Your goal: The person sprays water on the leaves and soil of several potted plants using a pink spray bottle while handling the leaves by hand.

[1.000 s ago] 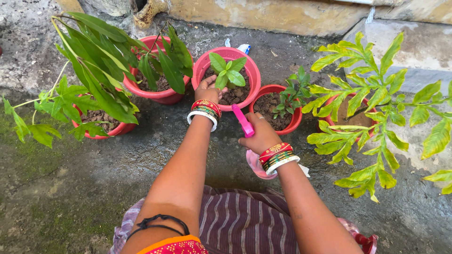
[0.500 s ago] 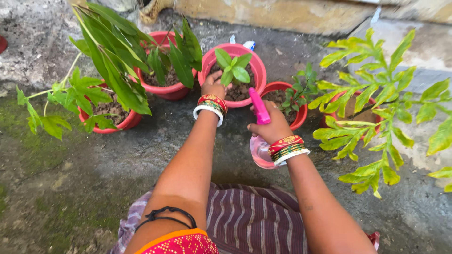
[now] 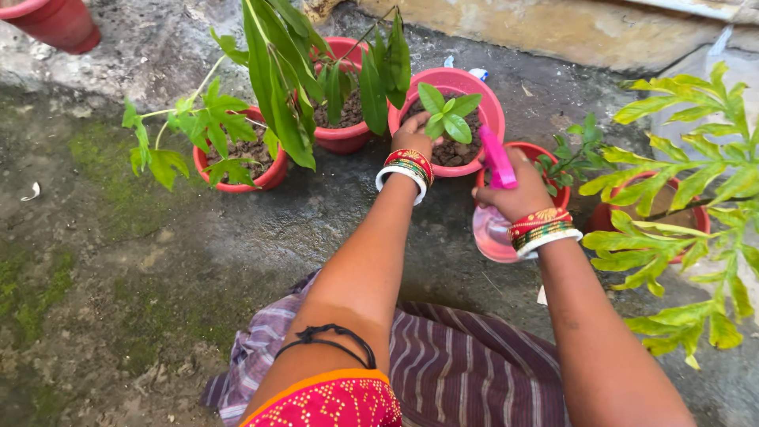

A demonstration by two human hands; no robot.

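- The right hand (image 3: 518,194) is wrapped around the neck of a pink spray bottle (image 3: 492,229); its grip is shut firmly on the bottle, and the pink nozzle (image 3: 496,158) sticks up and forward out of the fist.
- The spray bottle is held in the air just in front of a small red pot (image 3: 528,152), its translucent body hanging below the wrist and the nozzle aimed toward the pink pot (image 3: 486,107).
- The left hand (image 3: 413,134) rests at the near rim of the pink pot, fingers curled over the edge toward the soil under a small broad-leaved seedling (image 3: 447,115); whether its grip closes on the rim or on the stem I cannot tell.
- Both wrists wear stacks of red, green and white bangles (image 3: 405,168), and a black cord band (image 3: 332,338) circles the left upper arm.
- Behind and left of the pink pot stands a red pot with long dark leaves (image 3: 340,119), and further left a red pot with a lobed-leaf plant (image 3: 241,162).
- At the far right, a fern-like yellow-green plant (image 3: 680,205) spreads over another red pot (image 3: 617,217), near the right forearm.
- All the pots sit on the wet, mossy concrete floor (image 3: 118,261) beside a low wall (image 3: 553,32).
- A striped purple cloth (image 3: 466,372) covers the person's lap at the bottom of the view.
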